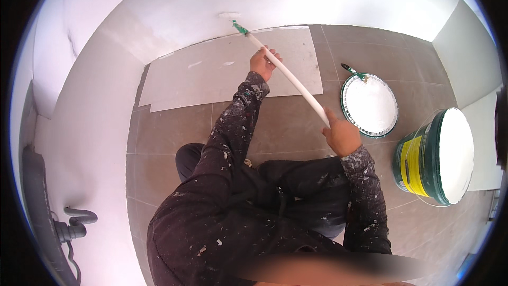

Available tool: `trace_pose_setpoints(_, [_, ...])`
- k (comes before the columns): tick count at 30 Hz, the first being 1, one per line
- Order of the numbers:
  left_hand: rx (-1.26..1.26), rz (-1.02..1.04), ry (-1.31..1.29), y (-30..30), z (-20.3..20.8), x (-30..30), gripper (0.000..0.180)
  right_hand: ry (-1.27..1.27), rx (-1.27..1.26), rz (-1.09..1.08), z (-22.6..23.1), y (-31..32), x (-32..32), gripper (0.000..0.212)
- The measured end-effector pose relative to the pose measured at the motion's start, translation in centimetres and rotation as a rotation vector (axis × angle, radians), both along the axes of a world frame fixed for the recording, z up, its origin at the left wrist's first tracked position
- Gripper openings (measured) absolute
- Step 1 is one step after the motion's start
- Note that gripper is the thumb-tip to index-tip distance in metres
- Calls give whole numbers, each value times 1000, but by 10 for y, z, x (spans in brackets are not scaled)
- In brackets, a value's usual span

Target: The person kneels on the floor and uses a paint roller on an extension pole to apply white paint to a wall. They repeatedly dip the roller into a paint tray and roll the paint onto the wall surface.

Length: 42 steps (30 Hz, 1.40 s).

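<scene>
Left arm is holding an extended pose, the left hand [260,64] clasping the upper white pole [295,82], fingers curling around it. Right hand [344,135] is lying nearer the body, fingers clamping the pole's lower end, index lying along the shaft. Pole is slanting forward-left across the floor [286,127], its green head [239,27] sitting close to the white wall [201,10]; contact cannot be told. Right hand is hiding the pole's butt and some fingertips. A blurred band is obscuring the lower edge; the head's exact kind is remaining unclear.
</scene>
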<state>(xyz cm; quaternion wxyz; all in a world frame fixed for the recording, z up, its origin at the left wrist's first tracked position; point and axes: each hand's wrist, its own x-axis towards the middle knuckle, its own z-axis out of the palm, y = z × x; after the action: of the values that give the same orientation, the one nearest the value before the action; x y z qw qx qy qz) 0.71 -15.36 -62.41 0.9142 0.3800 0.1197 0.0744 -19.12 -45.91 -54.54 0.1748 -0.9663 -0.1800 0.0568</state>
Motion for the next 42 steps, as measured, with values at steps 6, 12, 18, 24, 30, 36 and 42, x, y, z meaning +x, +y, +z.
trace_pose_setpoints(6, [-10,1,-49,26,-4,6,23,-121,88,121,13,-2,-26,63])
trace_pose_setpoints(12, [-78,15,-153,35,-6,11,23,-131,157,166,29,5,-30,62])
trace_pose_setpoints(18, [-96,30,-200,37,3,8,23,-145,166,178,40,9,-37,59])
trace_pose_setpoints(24, [-80,7,-197,41,9,6,24,-147,182,167,38,15,-39,58])
trace_pose_setpoints(30, [-93,-7,-186,39,10,1,25,-177,209,171,38,11,-40,56])
trace_pose_setpoints(36, [-88,-23,-156,38,6,-7,32,-275,110,187,48,-1,-35,57])
trace_pose_setpoints(42, [1,-82,-89,41,1,-2,24,-334,75,151,48,-4,-29,55])
